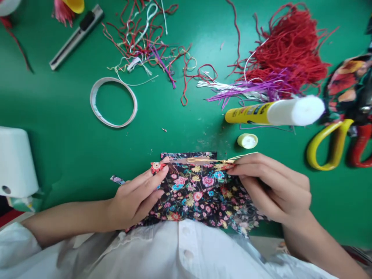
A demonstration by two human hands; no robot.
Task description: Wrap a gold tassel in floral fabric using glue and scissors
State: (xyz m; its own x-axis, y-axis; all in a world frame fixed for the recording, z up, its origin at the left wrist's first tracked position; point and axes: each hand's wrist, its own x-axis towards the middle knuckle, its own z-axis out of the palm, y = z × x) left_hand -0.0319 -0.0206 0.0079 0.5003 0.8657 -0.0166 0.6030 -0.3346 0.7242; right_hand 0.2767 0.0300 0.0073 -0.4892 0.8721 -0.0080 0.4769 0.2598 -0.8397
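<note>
Pinching the floral cloth (200,190) at its far edge, both hands' fingers (158,174) hold it; green table (72,128) beyond.

Bright, even light from above; soft, short shadows under the left hand (136,199) and right hand (273,186) on the green tabletop (72,155). Sharp focus around the fingertips; slight blur and fisheye bending far out toward the frame edges. Overexposed white on the yellow glue stick's tip (302,110), up and right of the right fingers.
</note>
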